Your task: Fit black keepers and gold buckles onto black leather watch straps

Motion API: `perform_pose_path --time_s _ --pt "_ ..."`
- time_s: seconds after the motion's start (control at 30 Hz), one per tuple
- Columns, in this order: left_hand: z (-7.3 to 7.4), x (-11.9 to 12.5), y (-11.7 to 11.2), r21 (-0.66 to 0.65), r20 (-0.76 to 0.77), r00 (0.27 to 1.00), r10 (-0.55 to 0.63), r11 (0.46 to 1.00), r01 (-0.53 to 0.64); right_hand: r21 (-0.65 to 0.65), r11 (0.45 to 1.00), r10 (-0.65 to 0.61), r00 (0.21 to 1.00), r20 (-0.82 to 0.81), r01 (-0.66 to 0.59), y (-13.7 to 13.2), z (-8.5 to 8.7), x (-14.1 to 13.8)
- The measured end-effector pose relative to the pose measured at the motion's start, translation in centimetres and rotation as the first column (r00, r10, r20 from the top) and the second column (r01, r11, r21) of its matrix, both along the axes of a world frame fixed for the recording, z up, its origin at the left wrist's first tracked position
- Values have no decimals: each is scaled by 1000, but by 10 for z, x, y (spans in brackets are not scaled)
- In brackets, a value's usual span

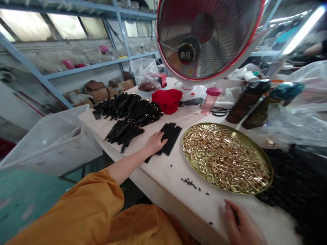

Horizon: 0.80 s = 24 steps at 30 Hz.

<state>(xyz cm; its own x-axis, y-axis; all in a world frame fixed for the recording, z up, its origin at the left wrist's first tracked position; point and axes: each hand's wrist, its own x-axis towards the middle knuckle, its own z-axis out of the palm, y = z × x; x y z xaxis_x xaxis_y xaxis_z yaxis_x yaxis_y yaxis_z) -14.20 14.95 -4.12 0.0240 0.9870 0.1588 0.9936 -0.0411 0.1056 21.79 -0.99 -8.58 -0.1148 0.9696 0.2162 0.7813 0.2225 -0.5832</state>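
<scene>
My left hand lies on a small row of flat black straps, with its fingers stretched and apart. Beside it are a smaller heap of black straps and, behind that, a larger pile of black straps with gold-coloured metal at some ends. At the table's front edge, my right hand is slightly blurred, its fingers curled together around a dark spot I cannot make out. A round gold tray full of gold-coloured metal buckles sits between the hands, nearer the right one.
Small black scraps lie on the white table. A heater fan stands behind, near a red cloth, pink cup and two dark bottles. Right is a black heap; left, a plastic bin.
</scene>
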Motion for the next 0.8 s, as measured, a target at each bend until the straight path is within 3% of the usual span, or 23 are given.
perform_pose_path --time_s 0.1,0.17,0.3,0.4,0.57,0.67,0.8 --pt "13 17 -18 35 39 995 -96 995 95 132 989 -59 997 -58 66 -2 6 -7" --pt "15 29 -42 63 87 962 -258 965 253 172 980 -83 993 -89 98 -2 10 -12" --pt "-3 48 -93 -26 111 868 -484 871 490 143 983 -101 991 -93 114 -1 19 -23" --pt "-14 71 -112 -43 62 868 -493 867 496 128 990 -55 996 -67 63 -1 23 -40" --pt "-8 129 -126 -79 115 804 -583 802 592 158 981 127 987 -101 -110 -13 24 -63" --pt "-9 162 -139 -64 168 774 -610 777 626 191 979 97 989 -112 -75 -21 18 -46" --pt "-14 203 -148 -25 218 730 -647 745 667 156 972 -155 977 -149 178 -22 8 -1"
